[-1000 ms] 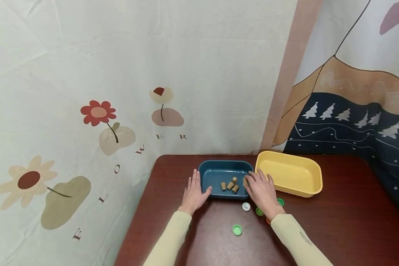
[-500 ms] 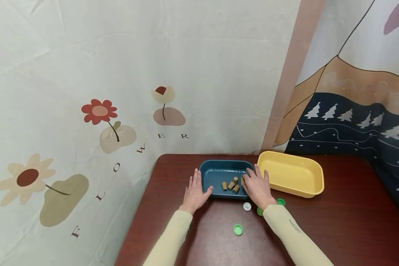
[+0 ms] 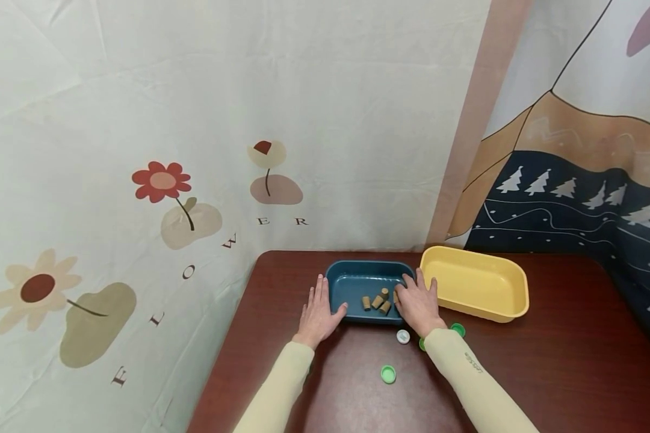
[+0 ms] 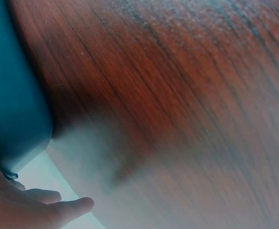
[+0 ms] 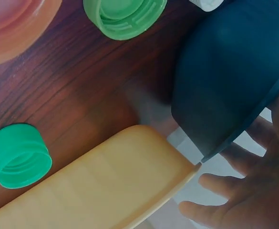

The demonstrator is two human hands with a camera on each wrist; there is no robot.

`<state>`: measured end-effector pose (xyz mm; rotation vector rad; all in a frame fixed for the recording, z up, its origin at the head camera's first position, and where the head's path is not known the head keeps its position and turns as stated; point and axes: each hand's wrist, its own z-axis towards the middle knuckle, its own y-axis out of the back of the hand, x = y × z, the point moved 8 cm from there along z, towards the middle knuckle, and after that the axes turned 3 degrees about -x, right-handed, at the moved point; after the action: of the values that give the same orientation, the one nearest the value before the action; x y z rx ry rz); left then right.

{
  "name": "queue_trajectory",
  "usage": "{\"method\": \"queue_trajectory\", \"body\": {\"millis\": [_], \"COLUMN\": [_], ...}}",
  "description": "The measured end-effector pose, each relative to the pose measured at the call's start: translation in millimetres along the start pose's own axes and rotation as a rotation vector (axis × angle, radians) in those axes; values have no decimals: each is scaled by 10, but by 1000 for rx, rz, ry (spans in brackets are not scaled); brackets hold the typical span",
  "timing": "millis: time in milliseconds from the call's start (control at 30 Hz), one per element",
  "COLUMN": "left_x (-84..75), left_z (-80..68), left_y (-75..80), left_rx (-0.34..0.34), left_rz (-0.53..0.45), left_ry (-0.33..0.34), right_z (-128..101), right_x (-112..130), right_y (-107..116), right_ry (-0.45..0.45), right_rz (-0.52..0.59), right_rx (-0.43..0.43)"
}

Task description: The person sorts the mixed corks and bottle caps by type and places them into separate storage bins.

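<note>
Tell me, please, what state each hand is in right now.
Left hand: open, at the blue tray.
Right hand: cannot tell whether it grips the nearest cork.

In the head view we see soft, even light and faint glare on the desk (image 3: 352, 400). The 2 wrist views look hazy, with dark shadow beside the blue tray (image 4: 15, 81).

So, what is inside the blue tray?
Inside the blue tray, four corks lie close together, and a fifth cork shows partly at the right hand. That hand covers part of the right end, so anything beneath is hidden.
</note>
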<state>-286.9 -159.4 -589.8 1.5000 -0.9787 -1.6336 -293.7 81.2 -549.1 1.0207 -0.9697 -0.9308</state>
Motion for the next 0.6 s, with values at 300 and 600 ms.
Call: {"method": "queue_trajectory", "body": {"millis": [300,600], "left_x": [-21,-8], "left_z": [-8,-8], "left_y": [-2,10], "left_rx": [-4,-4], "left_rz": [-7,-6], "left_ry": [1,17], "right_z": [-92,-286], "right_x": [-68,-199], "right_y": [135,407], "right_ry": [-46,-77], "right_rz": [45,142], "right_rx": [-34,-155]}}
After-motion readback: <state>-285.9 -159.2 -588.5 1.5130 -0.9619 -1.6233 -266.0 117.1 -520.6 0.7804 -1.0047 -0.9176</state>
